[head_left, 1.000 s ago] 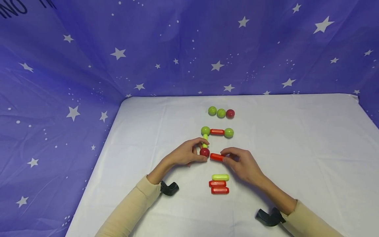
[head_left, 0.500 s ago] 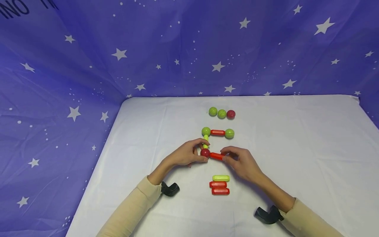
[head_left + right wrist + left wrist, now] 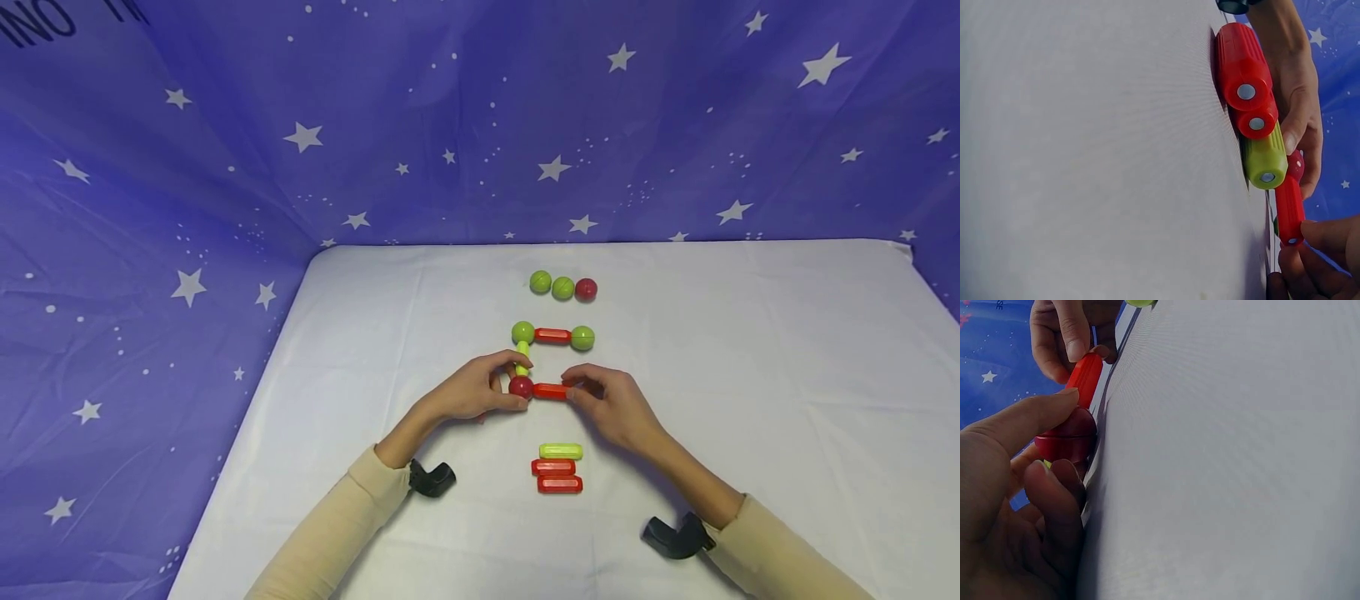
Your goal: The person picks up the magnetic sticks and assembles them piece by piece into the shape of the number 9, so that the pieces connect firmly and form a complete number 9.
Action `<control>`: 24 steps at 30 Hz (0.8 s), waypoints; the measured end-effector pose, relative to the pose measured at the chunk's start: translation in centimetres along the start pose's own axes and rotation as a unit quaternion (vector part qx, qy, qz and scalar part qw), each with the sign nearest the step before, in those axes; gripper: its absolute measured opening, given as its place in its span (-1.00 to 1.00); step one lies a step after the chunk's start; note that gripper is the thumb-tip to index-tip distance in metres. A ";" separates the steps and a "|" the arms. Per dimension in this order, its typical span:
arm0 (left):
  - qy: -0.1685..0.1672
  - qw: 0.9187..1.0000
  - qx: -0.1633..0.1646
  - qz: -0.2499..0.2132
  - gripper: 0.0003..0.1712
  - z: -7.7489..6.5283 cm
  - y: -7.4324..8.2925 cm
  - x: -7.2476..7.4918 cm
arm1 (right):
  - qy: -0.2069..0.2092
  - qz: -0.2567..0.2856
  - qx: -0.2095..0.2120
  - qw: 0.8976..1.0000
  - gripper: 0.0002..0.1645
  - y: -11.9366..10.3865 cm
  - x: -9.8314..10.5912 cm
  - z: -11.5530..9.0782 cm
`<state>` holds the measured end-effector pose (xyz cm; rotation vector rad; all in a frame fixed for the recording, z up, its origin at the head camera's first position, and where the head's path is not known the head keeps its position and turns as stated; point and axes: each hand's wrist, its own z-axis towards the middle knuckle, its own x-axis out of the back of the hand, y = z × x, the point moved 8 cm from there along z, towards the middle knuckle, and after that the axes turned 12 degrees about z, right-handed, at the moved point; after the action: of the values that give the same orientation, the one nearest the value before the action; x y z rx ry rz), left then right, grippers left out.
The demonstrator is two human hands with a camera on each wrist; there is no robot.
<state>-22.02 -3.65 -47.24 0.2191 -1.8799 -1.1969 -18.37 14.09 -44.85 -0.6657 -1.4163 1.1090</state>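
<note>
My left hand (image 3: 476, 388) holds a dark red ball (image 3: 521, 387) between thumb and fingers. In my right hand (image 3: 615, 407), thumb and fingers pinch the near end of a red toy rod (image 3: 550, 391). The rod's other end meets the ball, as the left wrist view also shows. A yellow-green rod (image 3: 522, 358), partly behind my left fingers, runs from the ball up to a green ball (image 3: 522, 332). From there another red rod (image 3: 552, 336) leads right to a second green ball (image 3: 582, 337). A silver disc shows in the held rod's end (image 3: 1292, 240).
Below the hands lie a spare yellow-green rod (image 3: 560, 451) and two red rods (image 3: 553, 467), side by side. Farther back, two green balls (image 3: 541, 282) and a red ball (image 3: 586, 289) sit in a row. White cloth (image 3: 750, 375) covers the table; a starry blue curtain (image 3: 480, 100) hangs behind.
The red rod in my right hand, first apart from the red ball, has come left against it and then swung level. My left hand stays on the ball.
</note>
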 end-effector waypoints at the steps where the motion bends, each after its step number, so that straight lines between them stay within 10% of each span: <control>1: 0.001 1.000 0.000 0.000 -0.42 0.0 0.0 0.0 | 0.003 0.000 -0.001 1.000 -0.74 0.0 0.1 0.0; 24: 0.010 1.000 0.001 0.008 -0.43 0.1 0.0 0.0 | -0.009 0.007 -0.032 0.999 -0.78 0.5 0.2 -0.1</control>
<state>-22.11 -3.59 -47.20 0.2150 -1.8627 -1.1785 -18.44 14.46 -45.25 -0.7137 -1.4701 1.0880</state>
